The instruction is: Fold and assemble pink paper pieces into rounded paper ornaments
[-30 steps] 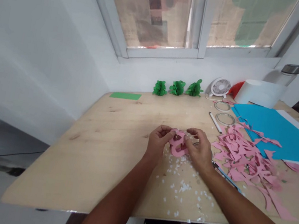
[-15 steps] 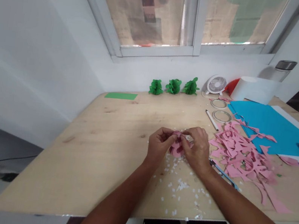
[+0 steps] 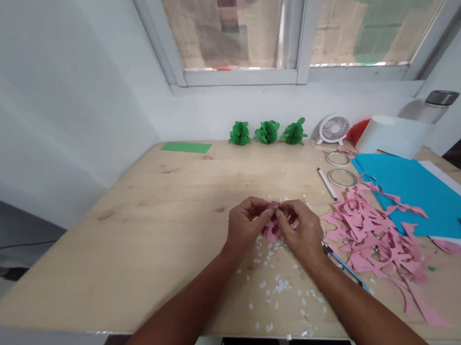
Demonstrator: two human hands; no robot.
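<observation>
Between my two hands is a small pink paper flower point(image 3: 272, 231), built of rounded, layered pieces. My left hand point(image 3: 245, 222) grips its left side, thumb and fingers pinched together. On the other side my right hand point(image 3: 301, 228) pinches the upper edge, its fingertips close to those of the left. The fingers hide part of the paper. Small white paper bits point(image 3: 280, 285) lie scattered on the wooden table point(image 3: 133, 250) below and around the hands. A pair of scissors point(image 3: 345, 266) rests by my right forearm, partly beside pink paper offcuts point(image 3: 378, 238).
Three green paper shapes point(image 3: 268, 132) stand along the wall, with a green strip point(image 3: 186, 147) to their left. At the back right are a small white fan point(image 3: 333, 130), tape rolls point(image 3: 342, 178), a white pen point(image 3: 326, 184), blue sheets point(image 3: 421, 193) and a bottle point(image 3: 438, 107).
My right hand's fingers have drawn in toward the left fingertips and now pinch the flower more closely. The left hand stays nearly in place.
</observation>
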